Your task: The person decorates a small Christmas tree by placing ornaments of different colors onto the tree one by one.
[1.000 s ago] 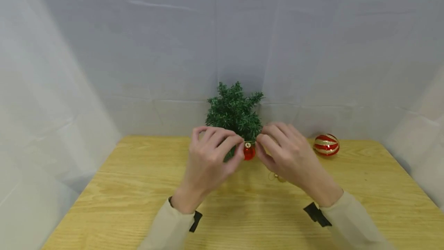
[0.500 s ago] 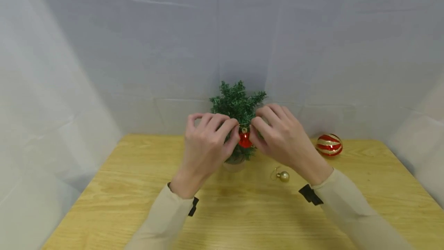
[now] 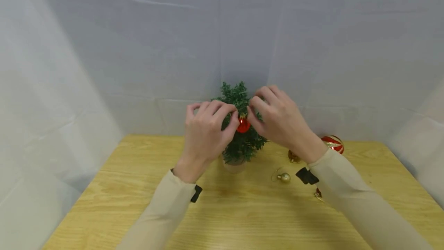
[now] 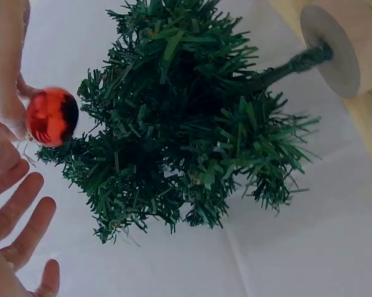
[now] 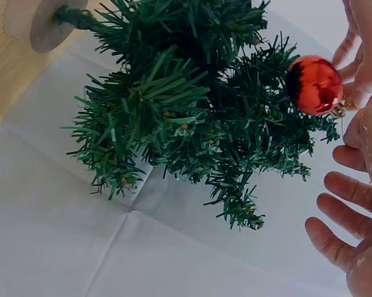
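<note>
both hands hold the red bauble (image 3: 243, 125) by its gold loop at the upper branches of the small tree (image 3: 243, 142): left hand (image 3: 204, 138) and right hand (image 3: 281, 120) pinch it with curled fingers. hanging is under way; next, the loop likely needs slipping over a branch tip.

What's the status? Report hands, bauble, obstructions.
Left hand and right hand both pinch the red bauble at its cap. Bauble up against the tree, near the top. Nothing blocking; gold bauble lies apart on the table.
</note>
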`<act>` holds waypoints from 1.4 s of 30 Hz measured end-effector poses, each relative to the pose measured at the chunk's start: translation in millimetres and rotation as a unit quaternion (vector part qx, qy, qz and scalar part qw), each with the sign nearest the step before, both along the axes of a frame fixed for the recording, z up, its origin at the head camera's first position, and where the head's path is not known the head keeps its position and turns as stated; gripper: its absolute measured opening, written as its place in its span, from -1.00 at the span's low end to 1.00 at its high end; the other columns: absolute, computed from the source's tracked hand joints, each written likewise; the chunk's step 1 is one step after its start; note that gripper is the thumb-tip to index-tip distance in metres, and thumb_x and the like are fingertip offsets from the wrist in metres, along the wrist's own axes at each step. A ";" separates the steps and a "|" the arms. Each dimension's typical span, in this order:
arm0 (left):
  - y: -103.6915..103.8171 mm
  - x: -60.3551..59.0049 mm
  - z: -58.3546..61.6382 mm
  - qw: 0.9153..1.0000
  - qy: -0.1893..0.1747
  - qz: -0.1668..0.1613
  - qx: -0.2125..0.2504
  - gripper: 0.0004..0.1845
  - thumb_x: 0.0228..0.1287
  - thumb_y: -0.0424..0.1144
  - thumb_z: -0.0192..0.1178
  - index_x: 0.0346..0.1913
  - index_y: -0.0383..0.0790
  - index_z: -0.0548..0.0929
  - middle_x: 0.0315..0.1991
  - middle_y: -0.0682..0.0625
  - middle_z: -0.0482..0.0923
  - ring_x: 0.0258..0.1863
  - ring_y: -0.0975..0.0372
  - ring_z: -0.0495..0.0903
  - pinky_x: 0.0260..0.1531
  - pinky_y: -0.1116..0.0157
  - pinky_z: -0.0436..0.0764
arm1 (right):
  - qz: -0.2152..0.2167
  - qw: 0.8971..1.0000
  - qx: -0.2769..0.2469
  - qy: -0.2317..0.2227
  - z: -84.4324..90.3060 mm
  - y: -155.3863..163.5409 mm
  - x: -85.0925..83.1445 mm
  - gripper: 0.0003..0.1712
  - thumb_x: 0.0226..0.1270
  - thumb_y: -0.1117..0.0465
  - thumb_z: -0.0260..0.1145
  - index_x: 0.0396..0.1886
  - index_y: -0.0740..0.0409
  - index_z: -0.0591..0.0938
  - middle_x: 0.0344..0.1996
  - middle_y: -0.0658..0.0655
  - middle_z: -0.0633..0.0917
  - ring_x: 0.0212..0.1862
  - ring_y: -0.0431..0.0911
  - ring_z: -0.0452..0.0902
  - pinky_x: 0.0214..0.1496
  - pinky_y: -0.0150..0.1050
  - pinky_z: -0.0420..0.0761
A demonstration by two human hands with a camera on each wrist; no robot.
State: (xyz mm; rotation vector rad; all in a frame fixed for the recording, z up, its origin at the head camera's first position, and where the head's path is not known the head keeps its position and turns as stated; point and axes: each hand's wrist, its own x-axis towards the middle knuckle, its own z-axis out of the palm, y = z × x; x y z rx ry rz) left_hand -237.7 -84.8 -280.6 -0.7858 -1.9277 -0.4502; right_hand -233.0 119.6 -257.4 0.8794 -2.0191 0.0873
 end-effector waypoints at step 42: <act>-12.7 -11.7 -1.1 0.967 -0.228 -0.086 0.074 -0.85 0.42 -0.23 0.23 -0.15 -0.15 0.79 -0.16 -0.05 0.72 -0.22 0.08 0.69 -0.16 0.10 0.65 | 0.021 0.965 -0.098 -0.243 4.1 1.8 3.0 -0.94 0.41 0.28 0.33 -0.24 0.17 0.71 -0.03 0.20 0.63 -0.05 0.09 0.55 -0.03 -0.01 0.57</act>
